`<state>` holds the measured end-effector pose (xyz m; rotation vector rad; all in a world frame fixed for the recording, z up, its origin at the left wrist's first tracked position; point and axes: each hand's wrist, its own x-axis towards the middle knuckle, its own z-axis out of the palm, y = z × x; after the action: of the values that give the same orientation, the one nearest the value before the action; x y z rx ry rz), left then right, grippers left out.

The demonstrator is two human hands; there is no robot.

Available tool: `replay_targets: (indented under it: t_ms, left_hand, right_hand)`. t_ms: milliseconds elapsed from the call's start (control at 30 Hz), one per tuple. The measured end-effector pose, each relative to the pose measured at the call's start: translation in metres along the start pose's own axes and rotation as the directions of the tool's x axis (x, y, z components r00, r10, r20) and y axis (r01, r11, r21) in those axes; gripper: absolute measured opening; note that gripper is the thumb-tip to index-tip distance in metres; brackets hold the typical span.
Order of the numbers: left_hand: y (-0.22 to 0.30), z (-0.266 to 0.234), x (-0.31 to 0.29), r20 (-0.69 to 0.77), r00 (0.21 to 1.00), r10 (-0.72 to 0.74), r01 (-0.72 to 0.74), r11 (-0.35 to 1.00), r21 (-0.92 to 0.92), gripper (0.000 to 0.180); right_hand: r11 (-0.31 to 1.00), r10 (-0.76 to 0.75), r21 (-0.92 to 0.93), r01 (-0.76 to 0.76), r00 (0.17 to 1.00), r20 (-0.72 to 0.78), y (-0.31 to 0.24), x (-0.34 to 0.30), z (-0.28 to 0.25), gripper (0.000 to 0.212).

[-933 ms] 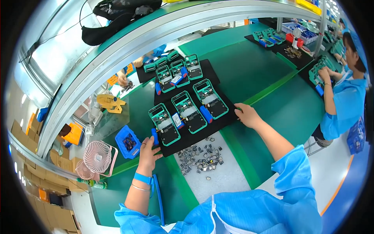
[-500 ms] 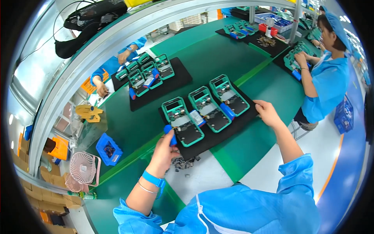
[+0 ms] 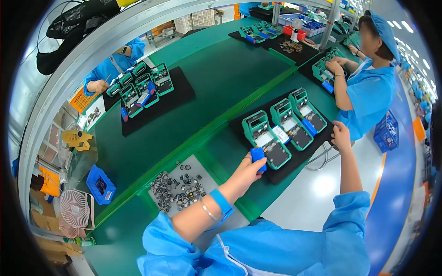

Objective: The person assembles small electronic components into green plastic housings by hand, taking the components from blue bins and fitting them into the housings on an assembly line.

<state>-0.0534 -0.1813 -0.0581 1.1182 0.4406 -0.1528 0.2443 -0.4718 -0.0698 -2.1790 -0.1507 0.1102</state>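
Note:
A black mat lies at the right of the green bench, bearing three green device housings, the left, middle and right. Circuit parts show inside each. Blue battery packs sit beside them; the nearest blue battery pack stands at the left housing's side, against my left hand. That hand is closed at the mat's near left edge, and whether it also grips the pack is unclear. At the mat's right corner, my right hand has its fingers curled on the edge.
Small dark parts lie scattered on a pale panel left of my left forearm. A second mat with housings is across the bench, by a co-worker's hands. Another co-worker works at right. A blue bin and pink fan stand left.
The mat with its housings has slid right, with both my hands at its edges. The pile of small parts now shows more fully. The view has shifted too.

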Motion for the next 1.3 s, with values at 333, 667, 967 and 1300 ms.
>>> replay_targets:
  t_ms: [333,667,967,1300]
  left_hand:
    - [0.052,-0.057,-0.05,-0.061,0.967,0.248,-0.219,0.929,0.3,0.081]
    - [0.088,-0.311,-0.068,-0.726,0.233,0.647,-0.249,0.761,0.599,0.038]
    - [0.118,-0.384,-0.083,-0.788,0.375,0.488,-0.218,0.873,0.437,0.043]
    - [0.063,-0.282,-0.162,-0.778,0.429,0.459,-0.135,0.884,0.447,0.04]
  right_hand:
    - [0.721,-0.693,0.051,0.691,0.721,0.029,-0.156,-0.073,0.125,0.03]
    - [0.707,-0.624,0.136,0.694,0.521,0.582,-0.284,-0.065,0.344,0.052]
    - [0.897,-0.385,0.082,0.434,0.678,0.626,-0.307,-0.041,0.395,0.066]
    - [0.879,-0.352,0.017,0.476,0.625,0.696,-0.272,-0.118,0.313,0.06]
